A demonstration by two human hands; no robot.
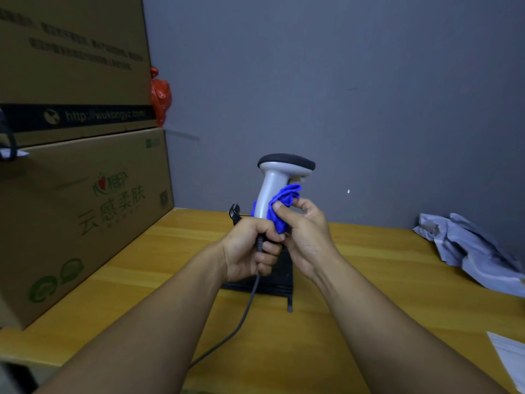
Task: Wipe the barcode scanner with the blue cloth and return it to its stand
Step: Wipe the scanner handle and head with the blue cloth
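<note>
The grey barcode scanner [277, 177], with a black top on its head, stands upright above the wooden table [355, 294]. My left hand [250, 251] grips the bottom of its handle, where the dark cable [241, 317] leaves and trails down toward me. My right hand [304, 234] presses the bunched blue cloth [284, 203] against the right side of the handle, just under the head. The black stand [281, 282] sits on the table right behind my hands, mostly hidden; its clip [234, 212] pokes up left of the scanner.
Two large stacked cardboard boxes [79, 194] fill the left side, with a red plastic bag [160, 98] behind them. A crumpled grey wrapping [471, 251] lies at the table's right rear. A white sheet [511, 362] lies at the right edge. A grey wall stands behind.
</note>
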